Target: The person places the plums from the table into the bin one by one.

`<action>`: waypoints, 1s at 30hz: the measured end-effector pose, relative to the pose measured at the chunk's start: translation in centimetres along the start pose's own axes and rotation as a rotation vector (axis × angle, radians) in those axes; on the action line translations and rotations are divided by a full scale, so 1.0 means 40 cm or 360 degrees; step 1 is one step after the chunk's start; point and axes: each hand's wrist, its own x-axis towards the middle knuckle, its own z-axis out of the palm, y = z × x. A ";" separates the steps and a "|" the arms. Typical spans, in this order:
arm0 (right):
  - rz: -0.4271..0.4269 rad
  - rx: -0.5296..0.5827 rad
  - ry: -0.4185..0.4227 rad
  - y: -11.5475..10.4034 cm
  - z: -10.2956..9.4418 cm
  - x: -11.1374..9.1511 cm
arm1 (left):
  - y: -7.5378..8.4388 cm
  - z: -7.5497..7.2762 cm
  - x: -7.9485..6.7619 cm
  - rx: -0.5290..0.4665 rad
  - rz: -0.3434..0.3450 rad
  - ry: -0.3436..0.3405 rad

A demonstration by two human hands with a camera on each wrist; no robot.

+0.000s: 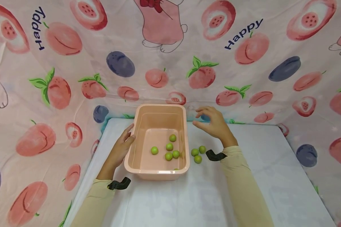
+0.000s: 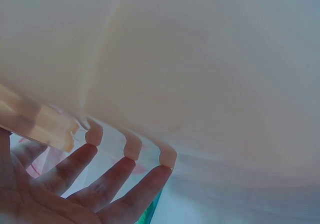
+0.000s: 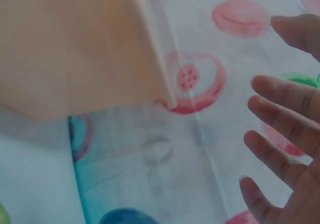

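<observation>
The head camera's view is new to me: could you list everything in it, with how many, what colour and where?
Backdrop: 1 seen, pale pink with printed fruit, animal figures and "Happy", at back and sides
Table: 1, white, in front of the backdrop
Tub: 1, peach, on the table, left of centre
Round fruits inside: at least 6, green, in the tub, one mostly hidden by its near rim
Round fruits outside: 3, green, on the table just right of the tub
Wrist pieces: 2, black, one per arm
Sleeves: 2, beige, lower left and lower right
Left hand: 1, bare, touching the tub's left side
Right hand: 1, bare, raised right of the tub
</observation>
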 end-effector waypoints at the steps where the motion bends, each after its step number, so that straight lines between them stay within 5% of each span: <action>1: 0.0016 -0.0003 0.0002 0.010 0.001 -0.007 | 0.000 0.000 0.001 0.0001 -0.0001 0.0001; 16: 0.0255 -0.0055 -0.0052 0.136 0.053 -0.103 | 0.005 0.004 -0.001 -0.0004 0.0004 -0.0001; 30: 0.0478 -0.0053 -0.0109 0.192 0.132 -0.182 | 0.006 0.001 -0.002 0.0010 -0.0023 0.0001</action>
